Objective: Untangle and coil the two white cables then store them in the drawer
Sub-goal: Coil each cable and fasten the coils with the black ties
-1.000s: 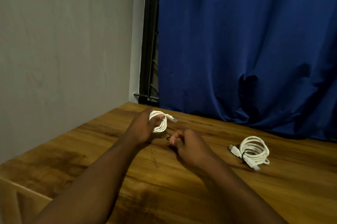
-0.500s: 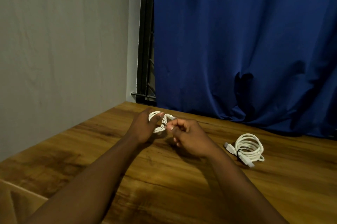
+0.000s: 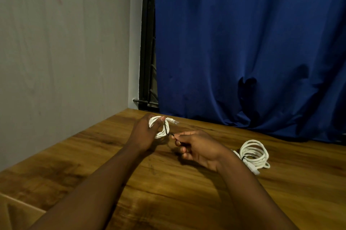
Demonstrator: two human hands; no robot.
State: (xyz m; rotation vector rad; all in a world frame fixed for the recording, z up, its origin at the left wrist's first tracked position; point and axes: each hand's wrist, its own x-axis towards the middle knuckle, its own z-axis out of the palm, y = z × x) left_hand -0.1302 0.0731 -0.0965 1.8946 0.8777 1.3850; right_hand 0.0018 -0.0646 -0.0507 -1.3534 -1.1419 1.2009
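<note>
Wooden table (image 3: pixel 93 154): two hands are working on a small coiled white cable (image 3: pixel 162 133) over its far middle.
From the head view, the left hand (image 3: pixel 145 134) is gripping that coil, its thumb curling across the loops and the clear plug (image 3: pixel 173 121) pointing toward the table's back edge. The right hand (image 3: pixel 198 147) is pinching a thin black strand (image 3: pixel 166 128) that is crossing the coil. A second coiled white cable (image 3: pixel 253 154) is lying on the table's right side, well apart from both hands.

Dim room: grey wall (image 3: pixel 65 51), blue curtain (image 3: pixel 243 42), perhaps a window frame (image 3: pixel 148 51), wooden table (image 3: pixel 168 192).
</note>
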